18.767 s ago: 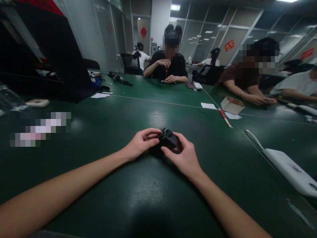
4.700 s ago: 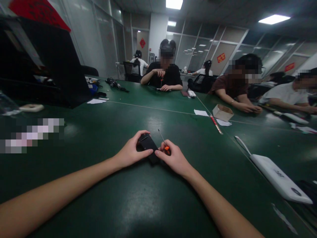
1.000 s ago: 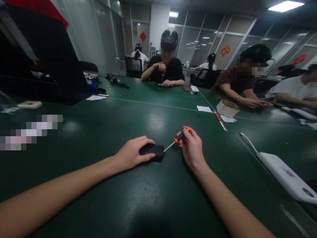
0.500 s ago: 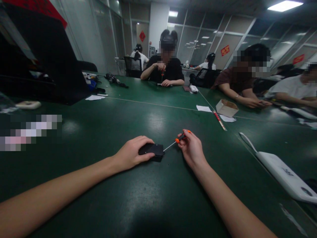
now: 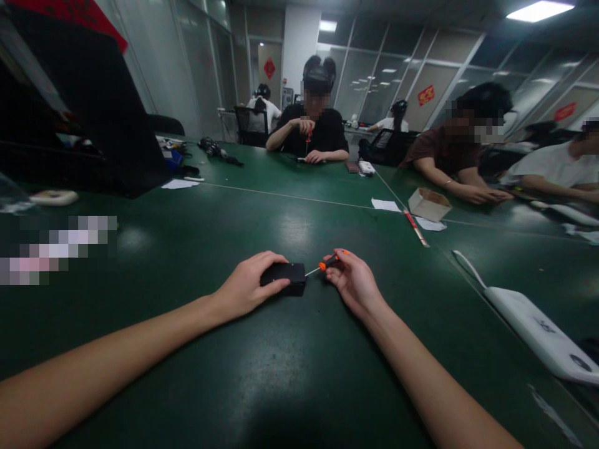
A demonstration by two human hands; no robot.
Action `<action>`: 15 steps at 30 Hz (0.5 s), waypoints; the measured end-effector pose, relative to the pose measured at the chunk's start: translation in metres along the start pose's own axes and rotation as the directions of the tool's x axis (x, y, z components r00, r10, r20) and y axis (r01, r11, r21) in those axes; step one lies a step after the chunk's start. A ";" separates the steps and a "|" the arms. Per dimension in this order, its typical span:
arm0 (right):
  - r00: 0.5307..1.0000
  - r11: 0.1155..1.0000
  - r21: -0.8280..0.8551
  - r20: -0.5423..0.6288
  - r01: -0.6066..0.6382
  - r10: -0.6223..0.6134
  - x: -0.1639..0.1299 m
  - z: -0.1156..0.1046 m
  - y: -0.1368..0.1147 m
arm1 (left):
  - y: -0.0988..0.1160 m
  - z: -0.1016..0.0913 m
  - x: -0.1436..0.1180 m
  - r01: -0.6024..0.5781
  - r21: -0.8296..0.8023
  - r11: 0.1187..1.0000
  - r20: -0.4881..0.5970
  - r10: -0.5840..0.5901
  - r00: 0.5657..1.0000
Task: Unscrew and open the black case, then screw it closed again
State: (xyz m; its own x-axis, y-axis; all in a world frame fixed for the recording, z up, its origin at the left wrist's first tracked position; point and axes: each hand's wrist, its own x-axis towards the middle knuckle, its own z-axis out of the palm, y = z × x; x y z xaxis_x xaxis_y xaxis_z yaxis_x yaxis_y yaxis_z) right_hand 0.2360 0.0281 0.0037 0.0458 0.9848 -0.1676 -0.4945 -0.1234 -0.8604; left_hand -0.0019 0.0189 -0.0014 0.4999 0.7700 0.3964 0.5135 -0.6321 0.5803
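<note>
Left hand [image 5: 246, 288] lies over the small flat black plastic box [image 5: 284, 276], fingers curled on its top and near side, pinning it to the dark green table [image 5: 281, 374]. The box sits near the middle of the table's near half, well in from every edge.

Right hand [image 5: 352, 282] has its grip closed on the slim orange-handled precision screwdriver [image 5: 327, 262], held at the handle between thumb and fingertips. The thin metal shaft runs left and slightly down; its tip meets the box's right end. Whether it sits in a screw head is too small to tell.

Judgement on doing this well: keep the box pressed flat so it cannot pivot, keep the shaft in line with the screw, push lightly inward while rolling the handle in the fingertips. A slanted shaft risks slipping out.

Farther right: white flat oblong device [image 5: 538, 327], small open cardboard box [image 5: 429, 204], red pen [image 5: 415, 227].
</note>
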 end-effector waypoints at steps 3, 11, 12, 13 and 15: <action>0.996 0.997 0.020 -0.058 0.071 -0.070 0.009 -0.010 -0.004 | 0.000 0.000 0.000 -0.007 0.002 1.000 0.023 0.006 1.000; 1.000 1.000 0.014 0.018 0.022 -0.023 -0.004 0.004 0.003 | 0.000 0.001 0.000 -0.022 0.001 1.000 0.033 0.022 0.999; 0.999 1.000 0.008 0.034 0.002 -0.003 -0.007 0.007 0.005 | 0.000 0.001 0.000 -0.024 0.001 1.000 0.030 0.024 0.999; 0.999 1.000 0.001 0.046 -0.013 0.013 -0.009 0.009 0.005 | 0.000 0.001 0.000 -0.024 0.002 1.000 0.026 0.024 0.999; 0.998 1.000 -0.011 0.049 -0.027 0.027 -0.011 0.011 0.006 | 0.000 0.001 0.000 -0.022 0.005 1.000 0.021 0.022 1.000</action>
State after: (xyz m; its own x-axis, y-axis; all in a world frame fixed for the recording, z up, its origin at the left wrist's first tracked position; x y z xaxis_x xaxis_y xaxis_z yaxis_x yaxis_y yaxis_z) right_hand 0.2229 0.0181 0.0056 -0.0103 0.9859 -0.1670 -0.4857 -0.1510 -0.8610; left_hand -0.0015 0.0185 -0.0020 0.5255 0.7542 0.3937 0.5057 -0.6490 0.5684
